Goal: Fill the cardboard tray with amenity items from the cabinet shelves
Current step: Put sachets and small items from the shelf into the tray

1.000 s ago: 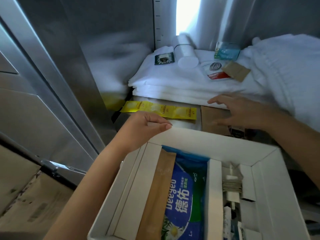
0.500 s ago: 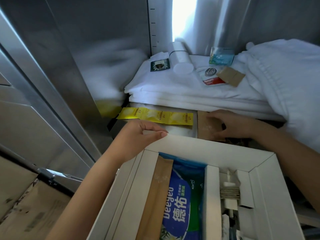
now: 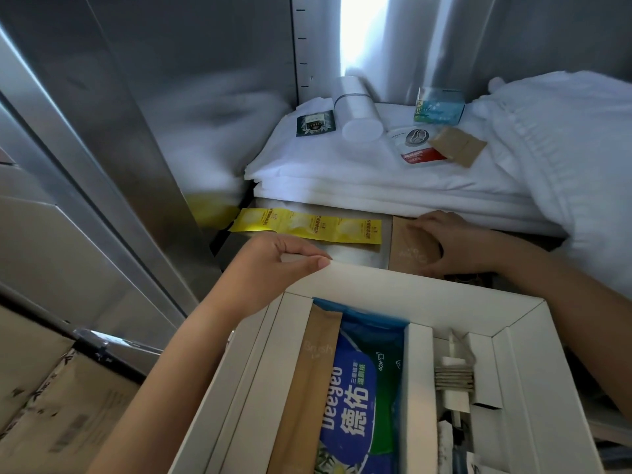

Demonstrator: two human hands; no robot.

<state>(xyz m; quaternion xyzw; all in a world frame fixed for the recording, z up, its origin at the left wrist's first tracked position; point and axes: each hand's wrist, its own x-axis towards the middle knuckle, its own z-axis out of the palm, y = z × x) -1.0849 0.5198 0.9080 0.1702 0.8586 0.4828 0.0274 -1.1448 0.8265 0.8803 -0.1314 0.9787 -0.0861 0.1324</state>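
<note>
The white cardboard tray (image 3: 403,285) fills the lower middle of the head view. It holds a blue wet-wipe pack (image 3: 359,388), a long brown paper sleeve (image 3: 307,388) and a white charger with a wound cable (image 3: 455,381). My left hand (image 3: 273,265) grips the tray's far left rim. My right hand (image 3: 451,241) is closed around a brown paper packet (image 3: 408,246) lying on the shelf just beyond the tray. A yellow sachet strip (image 3: 307,225) lies on the same shelf to the left.
Folded white linen (image 3: 359,179) is stacked behind, carrying a white tube (image 3: 359,111), a dark sachet (image 3: 314,123), a teal box (image 3: 439,109), a coffee sachet (image 3: 419,145) and a brown packet (image 3: 458,145). A bulky white towel (image 3: 564,148) lies at right, metal cabinet walls (image 3: 154,97) at left.
My right hand has come down from above the linen's front edge onto the brown packet and closed around it. My left hand has stayed on the tray rim.
</note>
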